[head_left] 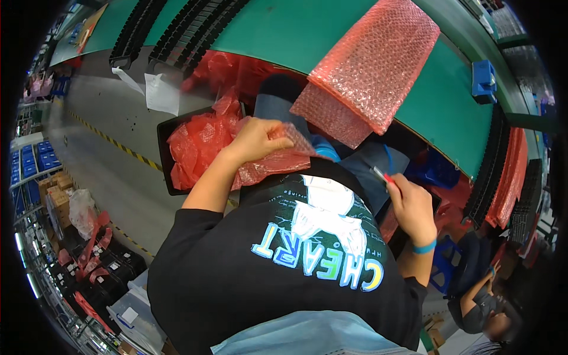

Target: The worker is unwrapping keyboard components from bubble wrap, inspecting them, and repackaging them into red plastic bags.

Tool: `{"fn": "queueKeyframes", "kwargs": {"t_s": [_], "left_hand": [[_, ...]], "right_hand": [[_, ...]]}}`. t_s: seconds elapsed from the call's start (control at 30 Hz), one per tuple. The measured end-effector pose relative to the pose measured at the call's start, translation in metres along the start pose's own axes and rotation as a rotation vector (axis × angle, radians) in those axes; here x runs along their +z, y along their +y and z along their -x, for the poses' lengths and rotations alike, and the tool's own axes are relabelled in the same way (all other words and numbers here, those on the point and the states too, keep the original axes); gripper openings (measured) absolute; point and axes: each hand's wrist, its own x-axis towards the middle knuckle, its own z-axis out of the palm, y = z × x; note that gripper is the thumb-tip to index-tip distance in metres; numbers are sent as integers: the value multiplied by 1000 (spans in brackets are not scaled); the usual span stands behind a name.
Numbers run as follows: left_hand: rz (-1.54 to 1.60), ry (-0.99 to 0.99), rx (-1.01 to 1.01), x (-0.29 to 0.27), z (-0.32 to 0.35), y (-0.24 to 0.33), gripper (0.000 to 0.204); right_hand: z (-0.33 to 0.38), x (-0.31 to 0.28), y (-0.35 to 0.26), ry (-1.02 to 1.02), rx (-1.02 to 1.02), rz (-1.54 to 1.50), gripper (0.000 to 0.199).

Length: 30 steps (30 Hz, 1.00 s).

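Note:
My left hand [260,142] is closed on a piece of pink bubble wrap [278,164], gripping its upper edge above my lap. Part of that piece hangs toward a black bin [164,157], which is heaped with crumpled red bubble wrap [198,139]. In my right hand [412,207] is a slim utility knife [381,175] with a red and silver body, its tip pointing up and left, apart from the wrap. A large folded stack of pink bubble wrap [376,62] lies on the green tabletop [272,35] and overhangs its near edge.
Black slotted racks [192,29] stand at the table's far left, with white papers [161,94] below them. A blue box [484,81] sits at the right. More pink wrap [510,177] hangs there beside another rack. Another person [482,307] is at the lower right.

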Motion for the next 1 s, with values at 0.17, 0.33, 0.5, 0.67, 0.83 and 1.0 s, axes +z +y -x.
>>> {"fn": "queueKeyframes", "kwargs": {"t_s": [0.17, 0.33, 0.5, 0.67, 0.83, 1.0], "left_hand": [[515, 427, 235, 18, -36, -4, 16], [1068, 173, 53, -23, -49, -4, 12], [1006, -139, -300, -25, -61, 26, 14], [926, -236, -342, 7, -66, 42, 16], [984, -226, -206, 8, -59, 57, 19], [1226, -234, -227, 4, -53, 73, 20]], "right_hand": [[-4, -21, 49, 633, 263, -542, 28], [-55, -16, 128, 866, 475, 189, 36], [-89, 5, 44, 1052, -67, 106, 40], [-117, 42, -39, 903, -411, 77, 32], [-129, 44, -26, 801, -386, 44, 29], [-117, 29, -9, 751, -534, -66, 22]]}}
